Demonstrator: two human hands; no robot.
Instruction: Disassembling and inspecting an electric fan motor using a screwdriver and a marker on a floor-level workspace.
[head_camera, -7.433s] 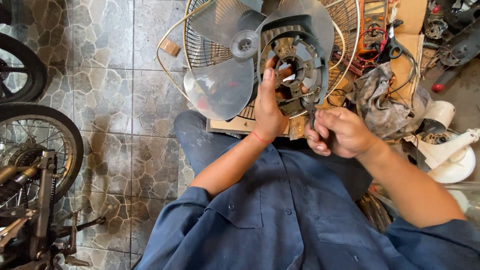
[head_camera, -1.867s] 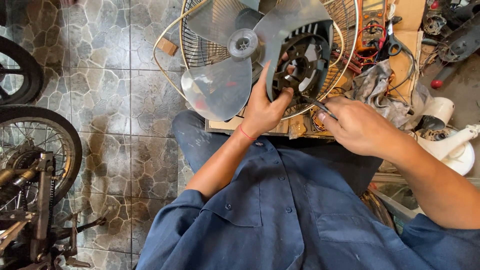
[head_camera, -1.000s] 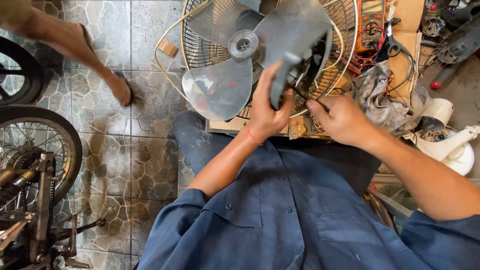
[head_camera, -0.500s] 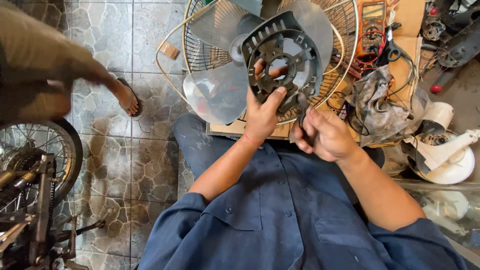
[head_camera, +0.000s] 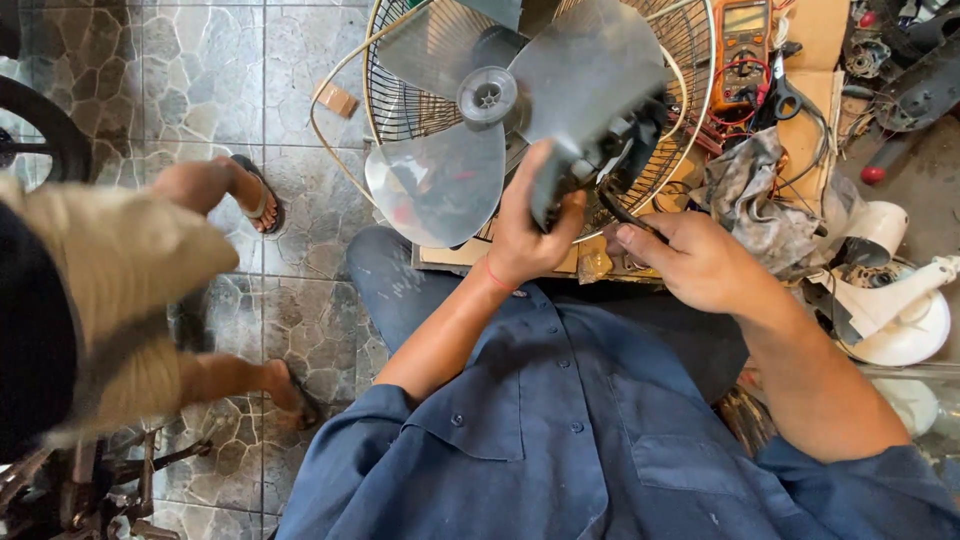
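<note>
My left hand (head_camera: 535, 235) grips a dark grey fan motor housing (head_camera: 590, 150), held edge-on above my lap. My right hand (head_camera: 695, 262) is closed on a thin dark tool (head_camera: 625, 208) whose tip meets the housing's lower side. Behind the housing lies a translucent grey fan blade (head_camera: 470, 110) on a wire fan guard (head_camera: 690, 40). My blue shirt fills the lower part of the view.
Another person in a beige garment (head_camera: 90, 300) and sandals (head_camera: 260, 195) walks past on the stone-tiled floor at the left. A multimeter (head_camera: 742, 40), a grey rag (head_camera: 760, 195), cables and a white fan base (head_camera: 900, 315) crowd the right. A wheel (head_camera: 40, 130) stands far left.
I have turned the motor housing from face-on to edge-on. My right hand shifted right with the tool. The other person has walked further into view at the left.
</note>
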